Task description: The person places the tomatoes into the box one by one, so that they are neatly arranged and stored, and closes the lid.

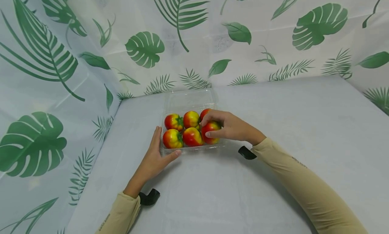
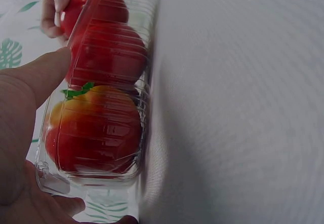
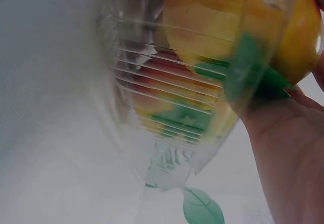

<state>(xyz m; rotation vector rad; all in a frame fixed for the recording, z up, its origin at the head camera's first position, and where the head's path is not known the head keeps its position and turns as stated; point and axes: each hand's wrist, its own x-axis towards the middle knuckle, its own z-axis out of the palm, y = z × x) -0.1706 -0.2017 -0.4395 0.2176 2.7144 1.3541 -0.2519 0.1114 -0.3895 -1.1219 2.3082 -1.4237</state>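
A clear plastic box (image 1: 197,148) holds several red-and-yellow tomatoes with green leafy tops, set in two rows. My right hand (image 1: 234,126) grips the front-right tomato (image 1: 209,127), thumb in front and fingers over its top. In the left wrist view, that tomato (image 2: 101,10) sits a bit higher than the one beside it. With fingers fairly straight, my left hand (image 1: 155,160) rests against the box's left side, its thumb near the front edge. My right fingers partly cover the back-right tomato (image 1: 205,113).
Behind the fruit, the box's clear lid (image 1: 190,99) lies folded back. Pale cloth covers the table (image 1: 194,193). A leaf-patterned curtain (image 1: 194,34) stands along the back and sides. Dark straps (image 1: 149,197) show at the wrists.
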